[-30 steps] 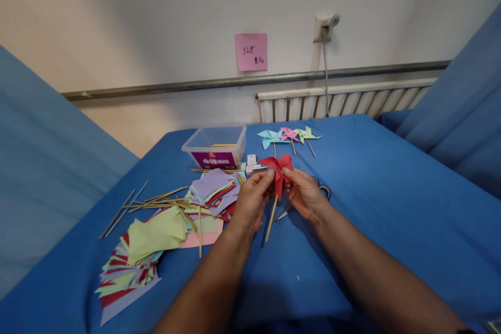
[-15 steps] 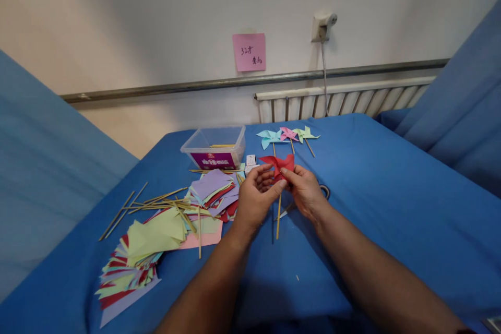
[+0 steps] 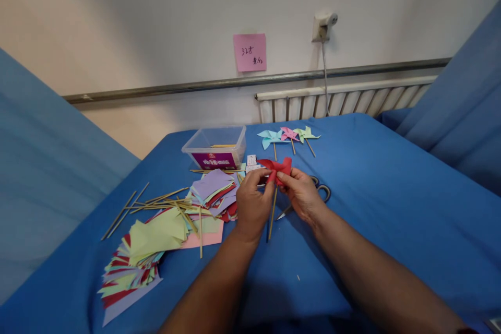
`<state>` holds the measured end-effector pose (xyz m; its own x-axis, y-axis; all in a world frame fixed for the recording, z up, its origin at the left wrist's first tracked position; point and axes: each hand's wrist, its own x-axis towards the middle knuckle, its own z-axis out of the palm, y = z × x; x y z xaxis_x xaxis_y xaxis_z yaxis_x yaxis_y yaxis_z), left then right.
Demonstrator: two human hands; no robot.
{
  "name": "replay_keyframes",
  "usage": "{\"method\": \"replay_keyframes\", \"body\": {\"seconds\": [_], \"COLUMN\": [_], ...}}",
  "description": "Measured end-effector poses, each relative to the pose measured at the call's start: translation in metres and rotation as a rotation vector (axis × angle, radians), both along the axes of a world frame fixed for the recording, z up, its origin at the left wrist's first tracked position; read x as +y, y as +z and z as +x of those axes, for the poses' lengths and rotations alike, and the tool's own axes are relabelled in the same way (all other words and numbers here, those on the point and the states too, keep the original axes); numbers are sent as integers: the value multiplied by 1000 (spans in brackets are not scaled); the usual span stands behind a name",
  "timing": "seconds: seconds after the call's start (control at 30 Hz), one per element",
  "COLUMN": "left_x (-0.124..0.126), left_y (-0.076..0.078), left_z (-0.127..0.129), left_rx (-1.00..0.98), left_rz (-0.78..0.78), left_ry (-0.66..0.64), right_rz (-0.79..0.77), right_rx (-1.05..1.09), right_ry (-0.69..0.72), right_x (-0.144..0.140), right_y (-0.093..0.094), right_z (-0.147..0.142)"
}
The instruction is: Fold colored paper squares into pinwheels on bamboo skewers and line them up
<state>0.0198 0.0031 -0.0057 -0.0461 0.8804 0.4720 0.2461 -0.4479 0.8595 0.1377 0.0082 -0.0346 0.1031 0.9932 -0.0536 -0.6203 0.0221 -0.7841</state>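
We see a red paper pinwheel (image 3: pixel 284 165), farther light-blue, pink and pale-green pinwheels (image 3: pixel 288 134), a plain blue tablecloth (image 3: pixel 391 198), and, at left, paper sheets (image 3: pixel 156 233) in yellow-green, lilac and red.

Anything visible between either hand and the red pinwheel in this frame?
Nothing visible: the left hand and right hand both have fingers on the red pinwheel. The scissors lie partly hidden behind the right hand, not between.
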Motion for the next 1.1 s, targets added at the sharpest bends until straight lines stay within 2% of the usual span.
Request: {"method": "replay_keyframes", "body": {"seconds": [0.23,0.53,0.93,1.1], "left_x": [1,1,3,3], "left_y": [1,1,-3,-7], "left_z": [-1,0,-2,1], "left_rx": [70,-104,63,-81], "left_rz": [94,-77,-3,-106], "left_ry": [1,-8,-68,-76], "right_rz": [2,10,33,10], "right_rx": [51,88,106,154], "right_ry": [32,6,30,6], "right_x": [0,0,-1,0], "right_y": [-1,1,2,4], "right_z": [-1,0,0,2]}}
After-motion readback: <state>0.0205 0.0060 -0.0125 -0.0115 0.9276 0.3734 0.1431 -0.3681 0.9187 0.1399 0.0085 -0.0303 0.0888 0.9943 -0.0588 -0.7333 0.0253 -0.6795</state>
